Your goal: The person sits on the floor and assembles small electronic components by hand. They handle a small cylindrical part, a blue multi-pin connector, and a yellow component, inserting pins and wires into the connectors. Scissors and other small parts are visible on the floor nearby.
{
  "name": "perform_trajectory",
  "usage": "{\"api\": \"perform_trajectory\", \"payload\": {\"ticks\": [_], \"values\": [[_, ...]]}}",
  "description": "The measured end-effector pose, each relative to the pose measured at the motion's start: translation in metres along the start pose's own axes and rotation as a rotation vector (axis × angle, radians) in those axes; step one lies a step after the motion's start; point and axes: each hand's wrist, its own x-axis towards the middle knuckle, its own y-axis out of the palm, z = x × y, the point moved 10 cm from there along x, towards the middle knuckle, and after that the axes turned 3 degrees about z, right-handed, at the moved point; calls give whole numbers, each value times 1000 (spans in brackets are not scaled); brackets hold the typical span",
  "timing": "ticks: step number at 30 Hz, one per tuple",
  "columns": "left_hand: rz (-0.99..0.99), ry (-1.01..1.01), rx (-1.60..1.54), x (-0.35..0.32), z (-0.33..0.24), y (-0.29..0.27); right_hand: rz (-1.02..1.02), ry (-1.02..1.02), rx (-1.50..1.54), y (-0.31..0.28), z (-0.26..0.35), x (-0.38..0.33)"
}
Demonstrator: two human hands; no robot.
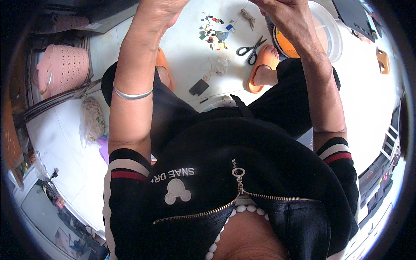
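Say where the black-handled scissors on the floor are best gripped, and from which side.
Grip the scissors by the two black finger loops, which lie nearest the seated person, beside the orange sandal. Come from above on that side; the blades point away, slightly open, flat on the white floor.

Domestic room, a home used for small handwork. White tiled floor (190,47) serving as work surface, person seated above it in orange slippers (260,69). On the floor: black-handled scissors (251,50), a scatter of small coloured bits (212,32), a knot of cord (248,16). Pink perforated plastic basket (63,69) at the floor's left edge; clear plastic tub (331,34) at its far right.
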Motion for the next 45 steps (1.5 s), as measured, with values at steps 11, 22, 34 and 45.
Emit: {"api": "perform_trajectory", "payload": {"ticks": [11, 22, 34, 45], "values": [[12, 21, -136, -2, -2, 3, -15, 12, 70, -5, -4, 0], [90, -41, -110, -2, 7, 10, -102, -1, 69, -14, -4, 1], [75, -1, -204, -3, 6, 13, -85, -238, 244, -18, -3, 8], [112, -64, -104, -5, 13, 23, -78, -134, 177, -22, 1, 4]]}}
